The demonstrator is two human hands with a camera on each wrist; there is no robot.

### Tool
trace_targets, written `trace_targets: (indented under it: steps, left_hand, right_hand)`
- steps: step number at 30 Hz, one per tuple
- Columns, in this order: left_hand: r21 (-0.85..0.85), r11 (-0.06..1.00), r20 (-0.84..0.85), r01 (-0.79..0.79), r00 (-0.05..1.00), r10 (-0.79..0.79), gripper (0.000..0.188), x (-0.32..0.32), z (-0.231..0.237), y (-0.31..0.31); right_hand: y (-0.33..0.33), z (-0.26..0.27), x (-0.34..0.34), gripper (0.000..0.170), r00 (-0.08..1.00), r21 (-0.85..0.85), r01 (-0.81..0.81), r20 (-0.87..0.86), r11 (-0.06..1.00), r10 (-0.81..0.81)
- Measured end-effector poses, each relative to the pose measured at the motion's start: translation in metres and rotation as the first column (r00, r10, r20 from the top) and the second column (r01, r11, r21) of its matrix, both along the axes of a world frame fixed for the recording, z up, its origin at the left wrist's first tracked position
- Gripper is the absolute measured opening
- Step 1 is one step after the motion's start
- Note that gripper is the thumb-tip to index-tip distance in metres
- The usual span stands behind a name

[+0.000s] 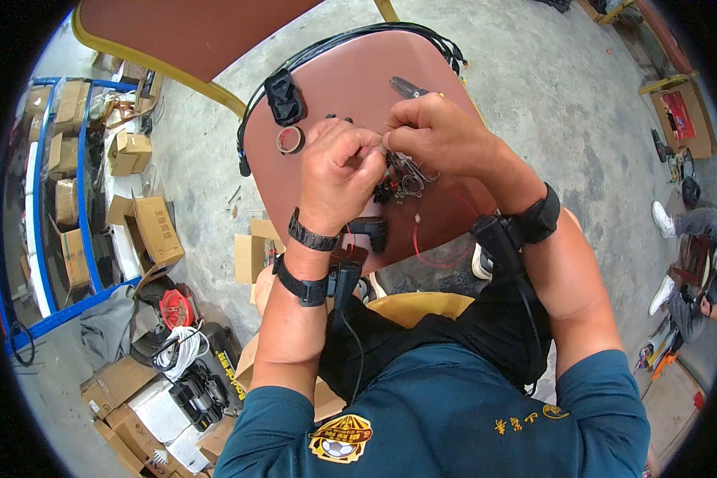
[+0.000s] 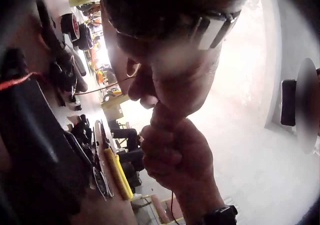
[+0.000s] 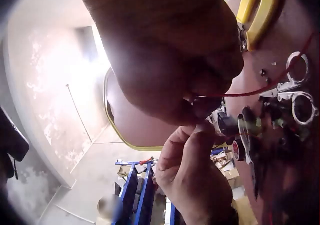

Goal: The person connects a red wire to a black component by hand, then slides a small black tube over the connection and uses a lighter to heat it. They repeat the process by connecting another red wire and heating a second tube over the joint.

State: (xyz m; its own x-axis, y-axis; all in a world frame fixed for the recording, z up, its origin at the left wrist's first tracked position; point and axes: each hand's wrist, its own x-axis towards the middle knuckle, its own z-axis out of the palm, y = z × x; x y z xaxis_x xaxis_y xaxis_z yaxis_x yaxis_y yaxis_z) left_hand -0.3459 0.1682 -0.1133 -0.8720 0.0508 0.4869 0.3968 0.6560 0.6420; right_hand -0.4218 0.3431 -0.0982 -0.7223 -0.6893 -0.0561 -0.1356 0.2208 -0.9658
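Over the seat, my left hand [image 1: 336, 171] and right hand [image 1: 438, 134] meet at the fingertips. A thin red wire [image 3: 250, 92] runs into the curled fingers of my right hand in the right wrist view. Another thin wire [image 2: 102, 88] leads to my left hand's pinched fingers in the left wrist view. The point where the fingertips meet is mostly hidden. Beneath the hands lie small silver scissors [image 3: 295, 88], dark pliers [image 3: 248, 140] and small black parts [image 1: 386, 190]. A black tool with a short barrel [image 1: 370, 233] lies nearest my left wrist.
The brown chair seat [image 1: 327, 76] carries a black pouch [image 1: 284, 97], a tape roll [image 1: 290, 140] and yellow-handled pliers [image 3: 262, 22]. Black cable [image 1: 327, 49] runs round its back edge. Blue shelving [image 1: 88, 263] with boxes stands left; another person's legs [image 1: 681, 263] show at right.
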Motion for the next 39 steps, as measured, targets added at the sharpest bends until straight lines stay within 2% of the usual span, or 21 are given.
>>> trace_targets:
  steps: [1, 6, 10, 13, 19, 22, 27, 30, 33, 34, 36, 39]
  left_hand:
    - [-0.034, 0.999, -0.044, 0.002, 0.999, -0.004, 0.008, -0.001, -0.002, -0.001]
    - [-0.215, 0.975, -0.202, -0.051, 0.979, 0.007, 0.010, -0.003, 0.002, -0.001]
    - [-0.112, 0.991, -0.136, -0.068, 0.989, 0.052, 0.010, -0.003, 0.000, -0.003]
    - [-0.017, 0.998, -0.100, -0.065, 0.993, 0.063, 0.009, -0.002, -0.002, -0.002]
    - [0.018, 0.998, -0.021, -0.055, 0.998, 0.056, 0.012, 0.001, 0.003, -0.004]
    - [0.027, 0.998, 0.016, -0.063, 0.998, 0.062, 0.012, 0.003, 0.004, -0.002]
    - [0.030, 0.997, 0.067, -0.069, 0.996, 0.067, 0.010, 0.004, 0.005, 0.000]
    - [0.023, 0.999, 0.030, -0.046, 0.999, 0.045, 0.007, 0.002, 0.002, -0.001]
    - [0.053, 0.998, 0.104, -0.018, 0.995, 0.012, 0.006, 0.003, 0.002, -0.005]
    - [0.097, 0.995, 0.108, -0.031, 0.994, 0.020, 0.005, 0.003, 0.001, -0.006]
    - [0.183, 0.981, 0.116, -0.057, 0.993, 0.035, 0.004, 0.003, -0.001, -0.008]
    - [0.411, 0.903, 0.251, -0.124, 0.968, 0.019, 0.002, 0.008, 0.007, -0.010]
  right_hand:
    - [-0.001, 0.003, 0.001, 0.016, 0.996, 0.005, -0.005, 0.084, 1.000, 0.004]
    - [-0.005, -0.002, -0.001, 0.015, 0.967, -0.050, -0.007, 0.252, 0.999, 0.020]
    - [-0.005, -0.005, -0.003, 0.013, 0.930, -0.083, 0.016, 0.367, 0.996, 0.015]
    - [-0.001, -0.005, -0.008, 0.012, 0.923, -0.088, 0.016, 0.384, 0.996, 0.019]
    - [0.000, -0.007, -0.009, 0.013, 0.968, -0.055, -0.017, 0.247, 0.998, 0.030]
    - [0.001, 0.000, -0.009, 0.013, 0.965, 0.001, -0.012, 0.262, 1.000, 0.011]
    - [0.001, -0.005, -0.010, 0.014, 0.972, -0.017, -0.025, 0.233, 1.000, 0.028]
    - [0.002, 0.000, -0.009, 0.015, 0.970, 0.016, -0.031, 0.243, 0.999, 0.027]
    - [0.003, -0.001, -0.010, 0.015, 0.971, 0.024, -0.054, 0.235, 0.998, 0.047]
    - [0.003, -0.003, -0.011, 0.015, 0.972, 0.020, -0.065, 0.229, 0.998, 0.059]
    - [0.005, -0.007, -0.013, 0.015, 0.991, -0.008, -0.092, 0.095, 0.996, 0.092]
    - [0.012, -0.010, -0.021, 0.014, 0.988, 0.002, -0.142, -0.054, 0.990, 0.142]
